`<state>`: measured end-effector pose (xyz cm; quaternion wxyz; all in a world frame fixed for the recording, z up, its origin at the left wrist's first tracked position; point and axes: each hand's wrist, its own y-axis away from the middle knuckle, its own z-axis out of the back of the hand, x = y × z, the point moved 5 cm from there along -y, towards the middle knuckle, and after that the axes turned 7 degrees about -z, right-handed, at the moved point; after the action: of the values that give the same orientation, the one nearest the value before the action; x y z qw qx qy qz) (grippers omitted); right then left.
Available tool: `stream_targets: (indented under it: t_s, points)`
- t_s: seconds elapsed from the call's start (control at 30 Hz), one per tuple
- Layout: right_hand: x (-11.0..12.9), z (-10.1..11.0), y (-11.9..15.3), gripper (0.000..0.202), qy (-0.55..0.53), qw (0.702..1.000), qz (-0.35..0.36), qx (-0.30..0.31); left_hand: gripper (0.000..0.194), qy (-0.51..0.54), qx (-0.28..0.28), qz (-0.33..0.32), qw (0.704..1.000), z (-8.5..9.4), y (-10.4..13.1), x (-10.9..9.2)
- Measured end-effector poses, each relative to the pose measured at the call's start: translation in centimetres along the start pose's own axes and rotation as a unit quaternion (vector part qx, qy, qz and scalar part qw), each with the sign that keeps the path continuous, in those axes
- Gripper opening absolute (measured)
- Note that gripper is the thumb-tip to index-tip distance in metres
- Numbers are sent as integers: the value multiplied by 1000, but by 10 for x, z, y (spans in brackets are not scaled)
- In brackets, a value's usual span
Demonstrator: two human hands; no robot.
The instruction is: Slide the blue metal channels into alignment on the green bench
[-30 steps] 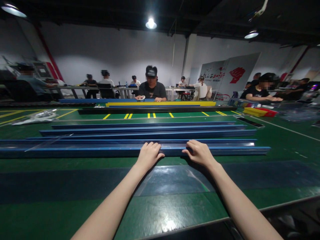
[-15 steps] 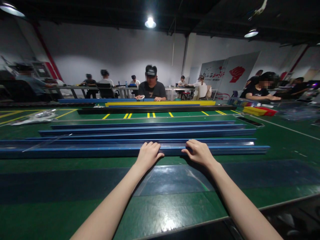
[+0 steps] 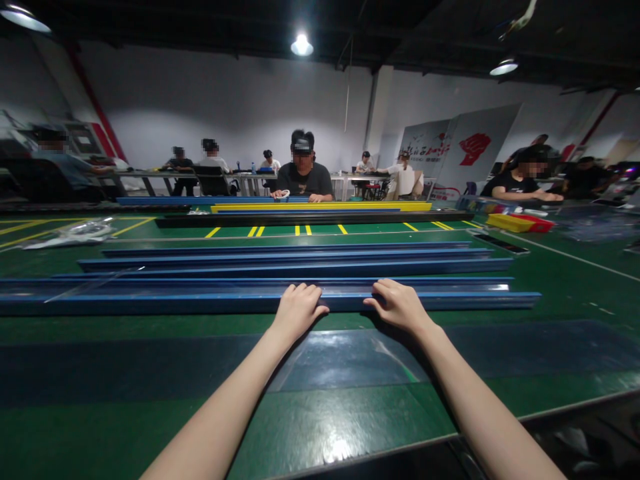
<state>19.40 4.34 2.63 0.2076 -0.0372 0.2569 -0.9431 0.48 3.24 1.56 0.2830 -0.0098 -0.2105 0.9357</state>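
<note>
A long blue channel (image 3: 160,305) lies across the green tabletop in front of me, its open side up. My left hand (image 3: 298,311) is curled over its near wall, fingers inside and thumb on the front face. A short way to the right, my right hand (image 3: 399,304) grips the same wall in a similar way. The fingertips of both hands are partly hidden. Between my forearms and on both sides of them, a flat transparent plastic sheet (image 3: 335,363) stretches over the table. A thin clear strip (image 3: 95,284) lies slantwise over the left part of the channel.
More blue channels (image 3: 300,267) lie just beyond. Farther off are a black channel (image 3: 310,219), a yellow one (image 3: 325,207), a plastic bag (image 3: 80,233), a phone (image 3: 500,243) and a yellow tray (image 3: 510,223). A co-worker (image 3: 305,177) sits opposite, holding a white ring.
Both my hands and the channel stay where they were. At the far right, people in the background have shifted slightly.
</note>
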Motion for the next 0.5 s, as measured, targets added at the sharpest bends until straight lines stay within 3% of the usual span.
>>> stream_targets:
  t_s: [0.5]
  points:
    - [0, 1, 0, 27, -9, 1000, -2, 0, 25, 1, -3, 1, 1000, -1, 1, 0]
